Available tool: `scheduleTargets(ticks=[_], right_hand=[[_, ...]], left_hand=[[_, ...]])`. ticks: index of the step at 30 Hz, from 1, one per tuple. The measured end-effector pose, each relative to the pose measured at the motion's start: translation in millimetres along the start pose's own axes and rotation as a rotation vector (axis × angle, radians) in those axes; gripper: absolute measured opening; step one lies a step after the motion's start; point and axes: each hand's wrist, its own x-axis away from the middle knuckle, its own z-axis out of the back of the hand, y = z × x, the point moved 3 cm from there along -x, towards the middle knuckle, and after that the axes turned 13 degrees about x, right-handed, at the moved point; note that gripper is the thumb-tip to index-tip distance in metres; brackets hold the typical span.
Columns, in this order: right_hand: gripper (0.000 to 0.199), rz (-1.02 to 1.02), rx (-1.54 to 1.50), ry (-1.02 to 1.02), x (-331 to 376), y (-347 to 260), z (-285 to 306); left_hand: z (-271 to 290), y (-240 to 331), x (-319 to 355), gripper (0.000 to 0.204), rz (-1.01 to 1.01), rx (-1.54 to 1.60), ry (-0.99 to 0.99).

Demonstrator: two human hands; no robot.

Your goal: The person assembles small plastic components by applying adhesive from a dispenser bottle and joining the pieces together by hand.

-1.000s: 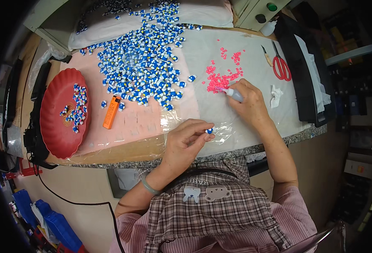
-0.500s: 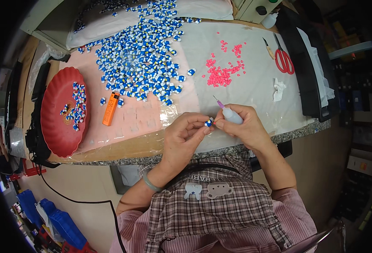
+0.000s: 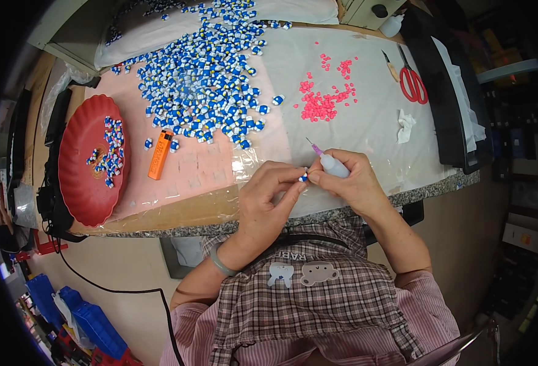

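My left hand (image 3: 266, 198) pinches a small blue-and-white figurine (image 3: 304, 177) between thumb and fingertips. My right hand (image 3: 353, 183) is closed around a small white squeeze bottle (image 3: 333, 166) with a purple needle tip that points up and to the left, away from the figurine. The right thumb and forefinger press together right against the figurine; whether a small pink piece is between them is hidden. Beyond my hands lie many loose pink pieces (image 3: 318, 108) on the pale sheet. A large heap of similar blue-and-white figurines (image 3: 196, 85) spreads to the left.
A red scalloped dish (image 3: 80, 195) with several figurines stands at the left. Beside it lies an orange lighter (image 3: 159, 157). Red-handled scissors (image 3: 412, 84), a pointed tool (image 3: 391, 68) and crumpled tissue (image 3: 405, 125) lie at the right, next to a black tray (image 3: 458, 152).
The right fingertips have come in against the figurine, and the gap between both hands has closed. A red bit seen earlier at the right fingertips is now out of sight.
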Motion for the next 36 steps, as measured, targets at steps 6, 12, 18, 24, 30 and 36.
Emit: scheduleTargets(ticks=[6, 12, 18, 24, 30, 36], right_hand=[[0.007, 0.012, -0.002, 0.079, 4.9, 2.2, -5.8], [0.008, 0.199, 0.191, 0.210, 3.5, 8.0, -12.3], [0.013, 0.141, -0.130, 0.072, 1.7, 8.5, -12.0], [0.017, 0.213, -0.120, 0.081, 0.2, -0.1, -9.4], [0.018, 0.168, -0.119, 0.029, -5.8, 6.3, -11.0], [0.019, 0.225, -0.067, 0.087, -4.2, -1.5, 2.0]], left_hand=[[-2.1, 1.8, 2.6, 0.022, -0.111, -0.141, 0.013], [0.6, 0.8, 3.0, 0.021, -0.122, -0.172, 0.024], [1.3, -1.4, -2.2, 0.019, 0.175, 0.323, 0.033], [3.6, -2.0, -4.2, 0.021, 0.279, 0.347, 0.002], [6.0, -6.2, -2.8, 0.021, 0.203, 0.297, -0.054], [9.9, 19.6, -28.8, 0.023, 0.382, 0.472, -0.016]])
